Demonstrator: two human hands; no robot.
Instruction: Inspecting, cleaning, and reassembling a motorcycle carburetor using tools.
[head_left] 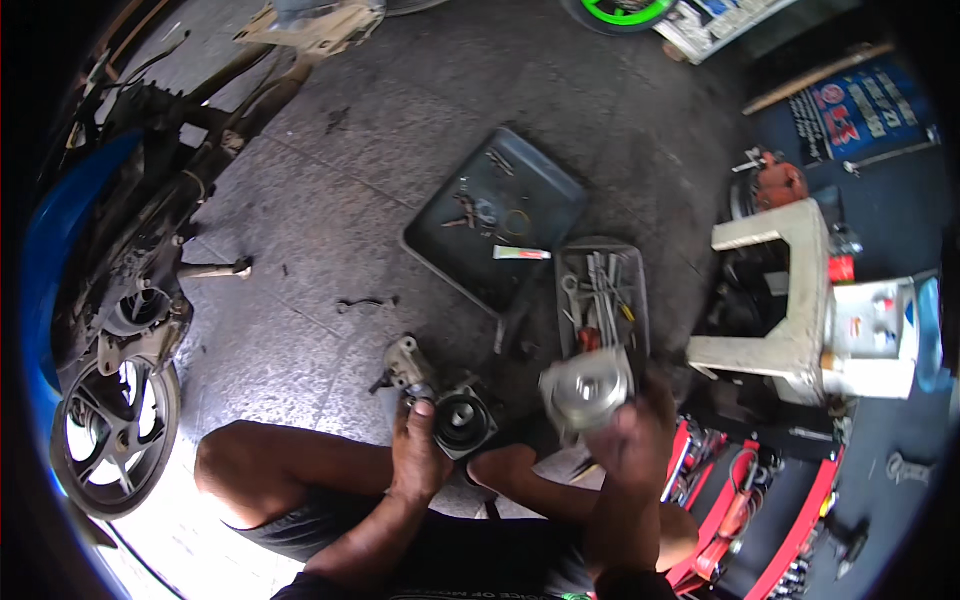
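Observation:
My left hand [419, 452] is closed around a grey cast-metal engine part [462, 422], which has a dark round recess facing up. A lug-like bracket [404, 366] juts up beyond the thumb; whether it belongs to the same part I cannot tell. Held up to the right is a silvery engine part [588, 388] with a round face and a hole at its centre. My right hand [640, 430], slightly blurred, grips its lower right side. The two parts are apart, both above the floor in front of my bent legs.
Ahead lies a black tray [470, 265] with small metal parts and a white-and-red tube [522, 254]. Beside it stands a bin of wrenches [600, 290]. A white stool [790, 370] and red tool drawers [740, 500] are at right, a partly dismantled motorcycle [120, 300] at left.

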